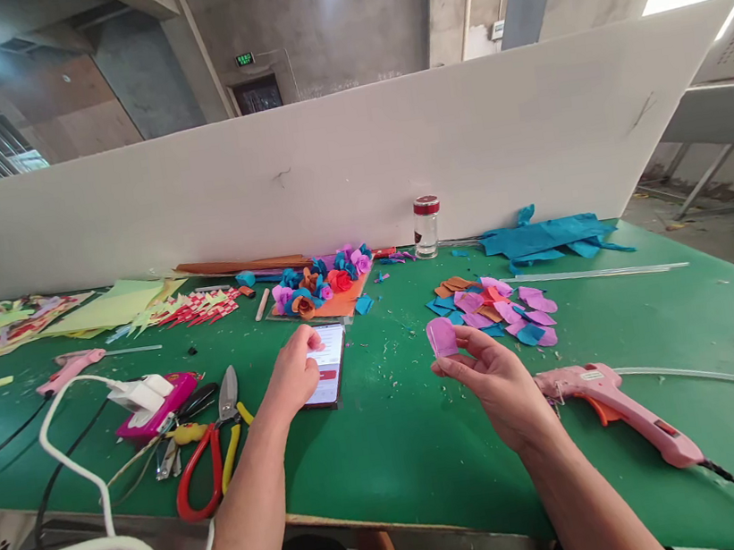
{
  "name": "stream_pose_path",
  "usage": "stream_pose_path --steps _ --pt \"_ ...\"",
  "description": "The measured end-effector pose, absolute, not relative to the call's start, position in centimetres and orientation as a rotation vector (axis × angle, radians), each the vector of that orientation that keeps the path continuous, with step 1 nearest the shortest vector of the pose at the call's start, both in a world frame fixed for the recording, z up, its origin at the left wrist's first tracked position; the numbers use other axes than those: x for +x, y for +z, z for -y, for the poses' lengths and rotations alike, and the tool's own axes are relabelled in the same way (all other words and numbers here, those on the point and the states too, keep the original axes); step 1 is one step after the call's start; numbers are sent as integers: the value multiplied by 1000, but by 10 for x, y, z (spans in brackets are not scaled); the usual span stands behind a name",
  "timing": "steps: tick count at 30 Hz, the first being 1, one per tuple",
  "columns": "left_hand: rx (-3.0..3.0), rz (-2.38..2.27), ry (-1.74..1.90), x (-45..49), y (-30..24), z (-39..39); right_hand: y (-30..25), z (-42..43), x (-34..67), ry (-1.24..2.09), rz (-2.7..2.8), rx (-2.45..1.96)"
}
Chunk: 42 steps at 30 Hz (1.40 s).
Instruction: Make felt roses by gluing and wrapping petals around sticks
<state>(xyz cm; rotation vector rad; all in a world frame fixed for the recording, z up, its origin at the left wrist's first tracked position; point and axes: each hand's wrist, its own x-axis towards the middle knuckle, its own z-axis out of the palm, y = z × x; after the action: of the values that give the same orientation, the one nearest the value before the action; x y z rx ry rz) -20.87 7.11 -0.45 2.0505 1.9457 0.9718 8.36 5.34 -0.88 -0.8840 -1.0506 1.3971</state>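
Note:
My right hand (489,376) pinches a purple crepe-paper petal (442,337) between thumb and fingertips, held up above the green table. My left hand (294,367) is curled over a smartphone (328,366) with a lit screen, fingertips at the display; I see nothing held in it. Beyond my right hand lies a loose pile of purple, blue and orange petals (493,308). A pink glue gun (635,411) rests on its side just right of my right wrist. Finished paper flowers (320,283) sit on an orange sheet past the phone.
Red-handled scissors (198,473), yellow-handled pliers (230,460) and a pink power strip (156,415) with a white cable lie at left. A second glue gun (72,370) is farther left. A glass jar (428,229) and blue crepe paper (544,238) stand along the white partition (326,172).

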Motion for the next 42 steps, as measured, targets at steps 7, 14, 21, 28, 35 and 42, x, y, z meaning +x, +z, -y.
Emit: stream_pose_path --steps 7,14,21,28,35,42 --pt "2001 -2015 1084 -210 1 -67 -10 -54 84 1377 1079 -883" --pt "1946 -1954 1134 -205 5 -61 -9 -53 85 1353 1093 -903" --pt "1992 -1797 976 -194 4 -55 -7 -53 85 1386 1052 -887" --pt "1968 -1859 964 -196 4 -58 -8 -53 85 1376 1070 -891" --pt "2031 -1857 975 -196 2 -59 -7 -53 85 1393 1057 -885" --pt "1833 -1899 1299 -180 25 -45 -7 -52 83 1409 1059 -859"
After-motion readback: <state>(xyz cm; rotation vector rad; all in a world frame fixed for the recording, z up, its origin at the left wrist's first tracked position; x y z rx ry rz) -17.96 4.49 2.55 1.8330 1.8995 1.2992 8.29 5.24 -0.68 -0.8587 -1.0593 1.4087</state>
